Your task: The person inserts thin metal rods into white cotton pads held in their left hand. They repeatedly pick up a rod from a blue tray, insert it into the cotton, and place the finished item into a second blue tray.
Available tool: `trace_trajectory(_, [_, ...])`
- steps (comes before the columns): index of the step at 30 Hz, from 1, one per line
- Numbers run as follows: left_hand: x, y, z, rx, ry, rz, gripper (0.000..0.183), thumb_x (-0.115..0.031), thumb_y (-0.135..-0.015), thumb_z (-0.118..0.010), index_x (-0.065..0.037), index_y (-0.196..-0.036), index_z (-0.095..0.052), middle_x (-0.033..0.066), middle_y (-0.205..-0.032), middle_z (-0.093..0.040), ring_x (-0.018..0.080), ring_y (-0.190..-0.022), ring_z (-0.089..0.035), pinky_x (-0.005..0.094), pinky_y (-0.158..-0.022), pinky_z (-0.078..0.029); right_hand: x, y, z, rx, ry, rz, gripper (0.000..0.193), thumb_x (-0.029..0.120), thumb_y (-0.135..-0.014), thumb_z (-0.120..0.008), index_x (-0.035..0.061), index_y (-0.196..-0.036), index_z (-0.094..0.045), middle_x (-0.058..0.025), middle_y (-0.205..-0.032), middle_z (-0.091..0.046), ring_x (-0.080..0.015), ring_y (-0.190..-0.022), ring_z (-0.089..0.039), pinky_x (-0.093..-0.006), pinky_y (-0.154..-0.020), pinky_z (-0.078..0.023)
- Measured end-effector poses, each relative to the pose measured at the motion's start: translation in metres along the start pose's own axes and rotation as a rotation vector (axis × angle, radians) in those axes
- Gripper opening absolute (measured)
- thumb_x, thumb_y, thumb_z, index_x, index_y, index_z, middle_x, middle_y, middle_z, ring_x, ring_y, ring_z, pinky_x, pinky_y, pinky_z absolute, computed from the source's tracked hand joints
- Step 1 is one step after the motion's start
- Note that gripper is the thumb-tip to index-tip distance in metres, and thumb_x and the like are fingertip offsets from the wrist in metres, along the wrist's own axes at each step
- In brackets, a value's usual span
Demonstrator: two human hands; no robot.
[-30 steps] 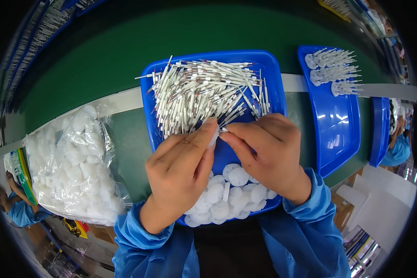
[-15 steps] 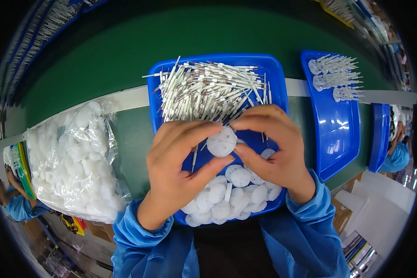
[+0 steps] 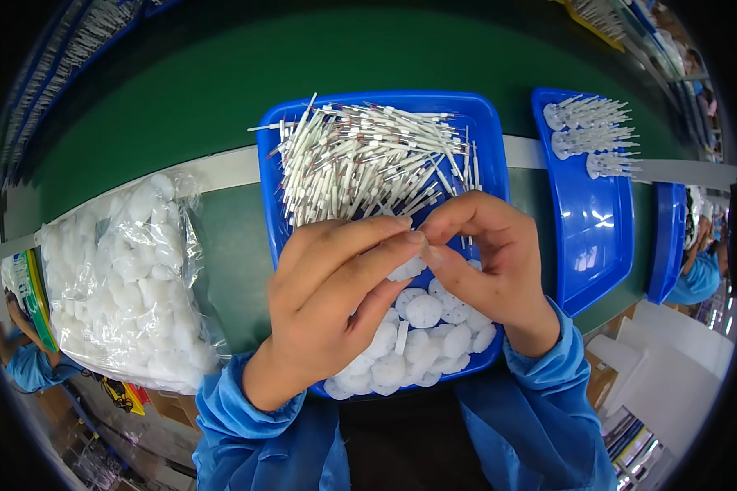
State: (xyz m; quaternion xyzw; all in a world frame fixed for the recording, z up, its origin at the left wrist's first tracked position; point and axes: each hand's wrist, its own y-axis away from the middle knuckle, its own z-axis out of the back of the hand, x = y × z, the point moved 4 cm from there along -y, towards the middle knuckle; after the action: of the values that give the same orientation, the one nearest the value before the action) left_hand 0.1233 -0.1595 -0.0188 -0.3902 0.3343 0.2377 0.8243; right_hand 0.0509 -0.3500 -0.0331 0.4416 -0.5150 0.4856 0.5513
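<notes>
Head cam shows a green worktop [image 3: 229, 254] taking up most of the view. Biggest thing on it is a blue tray [image 3: 490, 176], with a clear bag [image 3: 195, 278] full of white discs to its left and a slimmer second tray [image 3: 594, 221] off right. Main tray's got a messy heap of thin white sticks [image 3: 360, 159] at the far end, loose discs [image 3: 418, 348] at the near end. Left hand [image 3: 327, 286] and right hand [image 3: 495, 270] meet over the middle. Some stick-studded discs [image 3: 598, 123] sit in the second tray. Smallest: one disc [image 3: 405, 268], partly hidden, pinched in the left fingers. Right thumb and forefinger are bunched right beside it; can't tell if they've got anything.
</notes>
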Motion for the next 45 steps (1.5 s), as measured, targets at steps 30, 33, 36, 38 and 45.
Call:
trace_trajectory(30, [0.031,0.023,0.001,-0.074,0.403,0.396,0.04,0.007,-0.092,-0.077,-0.004,-0.131,-0.079,0.006,-0.118,-0.084,0.0141,-0.085,-0.07,0.0247,-0.068,-0.057,0.026,-0.009,-0.01,-0.08,0.438,0.357,0.027,0.0,-0.071,-0.083,0.0098,-0.092,-0.07,-0.0053,-0.094,-0.072,-0.0246,-0.084,-0.071,-0.0381,-0.091,-0.055])
trace_trajectory(33, [0.025,0.021,0.003,0.098,0.397,0.5,0.032,0.008,-0.103,-0.067,0.004,-0.134,-0.072,0.0183,-0.128,-0.08,0.0193,-0.112,-0.077,0.0316,-0.096,-0.061,0.016,-0.001,-0.001,-0.088,0.303,0.332,0.027,-0.002,-0.076,-0.083,0.0055,-0.098,-0.068,-0.0053,-0.091,-0.071,-0.0176,-0.076,-0.07,-0.0357,-0.091,-0.057])
trace_trajectory(36, [0.026,0.022,-0.006,-0.031,0.465,0.451,0.038,0.006,-0.093,-0.077,-0.003,-0.13,-0.079,0.0088,-0.117,-0.084,0.0148,-0.082,-0.07,0.0263,-0.07,-0.059,0.004,0.002,-0.004,-0.088,0.038,0.313,0.027,-0.004,-0.08,-0.082,0.0023,-0.102,-0.067,-0.0069,-0.092,-0.075,-0.0148,-0.079,-0.073,-0.033,-0.09,-0.061])
trace_trajectory(38, [0.026,0.023,-0.006,-0.007,0.481,0.454,0.037,0.006,-0.095,-0.076,-0.002,-0.132,-0.078,0.0112,-0.119,-0.084,0.014,-0.089,-0.073,0.0257,-0.071,-0.06,0.004,0.0,-0.006,-0.083,0.026,0.27,0.025,-0.005,-0.081,-0.082,0.0027,-0.101,-0.07,-0.0083,-0.092,-0.078,-0.016,-0.082,-0.077,-0.0318,-0.083,-0.062])
trace_trajectory(45, [0.024,0.024,0.001,-0.088,0.613,0.507,0.036,0.007,-0.101,-0.072,0.004,-0.137,-0.072,0.018,-0.126,-0.081,0.015,-0.115,-0.077,0.0242,-0.08,-0.063,0.013,-0.005,-0.004,-0.075,0.465,0.341,0.023,-0.001,-0.079,-0.088,0.0066,-0.1,-0.081,-0.0052,-0.077,-0.076,-0.0183,-0.068,-0.075,-0.0305,-0.065,-0.058])
